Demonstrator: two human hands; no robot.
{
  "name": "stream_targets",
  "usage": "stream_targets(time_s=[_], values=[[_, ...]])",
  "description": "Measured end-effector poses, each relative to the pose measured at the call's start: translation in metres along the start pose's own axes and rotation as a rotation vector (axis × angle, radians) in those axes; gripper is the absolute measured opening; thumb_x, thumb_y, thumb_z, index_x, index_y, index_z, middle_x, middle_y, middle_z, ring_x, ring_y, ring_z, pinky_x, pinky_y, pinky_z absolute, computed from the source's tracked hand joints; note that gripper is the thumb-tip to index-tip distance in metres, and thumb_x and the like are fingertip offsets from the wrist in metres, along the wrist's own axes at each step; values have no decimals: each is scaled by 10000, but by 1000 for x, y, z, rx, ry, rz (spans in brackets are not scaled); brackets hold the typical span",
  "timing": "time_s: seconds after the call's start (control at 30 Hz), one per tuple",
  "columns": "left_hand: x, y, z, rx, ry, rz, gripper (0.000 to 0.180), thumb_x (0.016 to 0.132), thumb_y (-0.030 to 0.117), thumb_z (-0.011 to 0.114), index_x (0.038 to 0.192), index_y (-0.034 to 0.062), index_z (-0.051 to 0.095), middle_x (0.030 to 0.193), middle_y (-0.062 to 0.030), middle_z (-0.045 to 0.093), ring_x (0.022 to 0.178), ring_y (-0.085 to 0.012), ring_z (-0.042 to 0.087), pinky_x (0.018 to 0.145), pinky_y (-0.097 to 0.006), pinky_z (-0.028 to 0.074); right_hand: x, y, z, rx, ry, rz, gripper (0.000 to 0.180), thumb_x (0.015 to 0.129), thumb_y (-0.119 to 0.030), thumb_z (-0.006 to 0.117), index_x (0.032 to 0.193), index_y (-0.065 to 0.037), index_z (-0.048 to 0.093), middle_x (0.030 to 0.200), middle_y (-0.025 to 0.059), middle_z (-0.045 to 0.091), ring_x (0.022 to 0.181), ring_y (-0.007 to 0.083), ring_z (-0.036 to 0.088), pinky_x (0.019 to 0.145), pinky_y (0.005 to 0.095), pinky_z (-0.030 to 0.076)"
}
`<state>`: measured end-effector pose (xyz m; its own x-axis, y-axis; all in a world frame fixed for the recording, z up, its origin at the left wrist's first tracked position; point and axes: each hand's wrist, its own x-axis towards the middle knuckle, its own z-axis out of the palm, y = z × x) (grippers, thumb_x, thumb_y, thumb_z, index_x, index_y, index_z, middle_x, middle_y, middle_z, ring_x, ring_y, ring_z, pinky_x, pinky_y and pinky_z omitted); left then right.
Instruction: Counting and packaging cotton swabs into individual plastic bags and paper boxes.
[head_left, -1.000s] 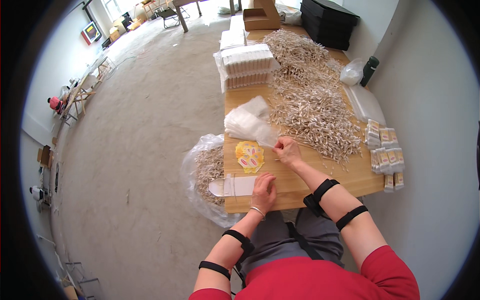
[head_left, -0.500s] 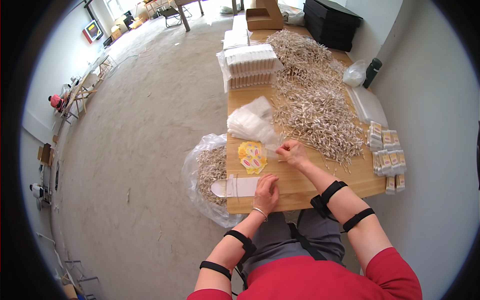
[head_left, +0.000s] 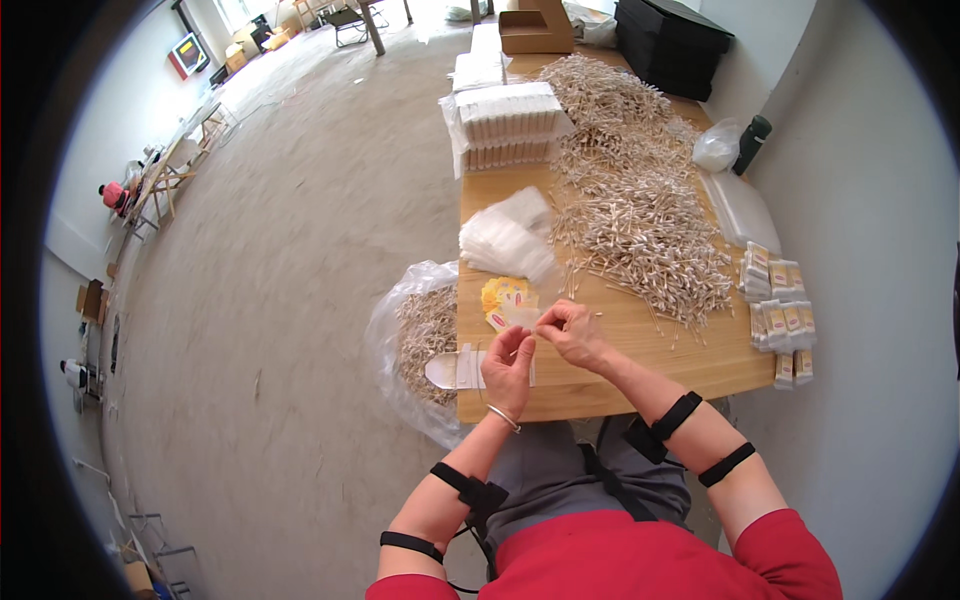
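Where the right hand (head_left: 572,337) and the left hand (head_left: 508,372) meet above the near part of the wooden table (head_left: 650,368), a thin translucent film (head_left: 516,317), probably a small bag, lies at their fingertips. The right hand is closed in a pinch of thumb and forefinger on the film; the left hand is partly open, its fingers loosely curled and its tips beside that pinch, though whether it also grips cannot be told. The step in hand appears to be handling, perhaps parting, a single bag; the next move would seem to call for a light hold by both hands on opposite sides of the mouth.

In view the film overlaps the yellow-and-white cards (head_left: 497,293). Partly behind the left hand, a white strip with a rounded end (head_left: 441,372) projects past the table's left edge. Beyond the cards lies a fanned stack of translucent bags (head_left: 508,237), apparently flat and unfilled; to its right spreads a large heap of cotton swabs (head_left: 650,225).

Containers: beside the table, a clear sack (head_left: 384,330) holds many loose swabs (head_left: 428,330); at the right edge, small packets (head_left: 780,322) with yellowish labels seem filled; farther back, clear-wrapped bundles (head_left: 511,115) show rows of slender pieces, and the contents of the dark bottle (head_left: 754,143) and black box (head_left: 670,48) cannot be seen
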<state>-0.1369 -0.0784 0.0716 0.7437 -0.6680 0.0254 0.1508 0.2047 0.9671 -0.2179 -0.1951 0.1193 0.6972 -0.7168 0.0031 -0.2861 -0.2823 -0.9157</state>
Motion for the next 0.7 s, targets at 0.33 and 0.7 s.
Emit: stream_targets(time_s=[0.33,0.7], values=[[3,41,-37,-204,140,-117,214,903,120,624,1043,-41,600,920,-95,672,802,-146,651,776,-303,570,-3,-27,53,145,-93,-6,186,767,-149,723,707,4,637,740,76,615,660,131,595,593,272,473],[0,35,-65,-246,169,-47,152,906,133,620,920,-16,602,863,-86,667,776,-167,662,738,-313,578,-9,-38,73,420,-198,199,103,794,-91,701,778,-20,628,685,6,619,597,45,530,534,209,427]])
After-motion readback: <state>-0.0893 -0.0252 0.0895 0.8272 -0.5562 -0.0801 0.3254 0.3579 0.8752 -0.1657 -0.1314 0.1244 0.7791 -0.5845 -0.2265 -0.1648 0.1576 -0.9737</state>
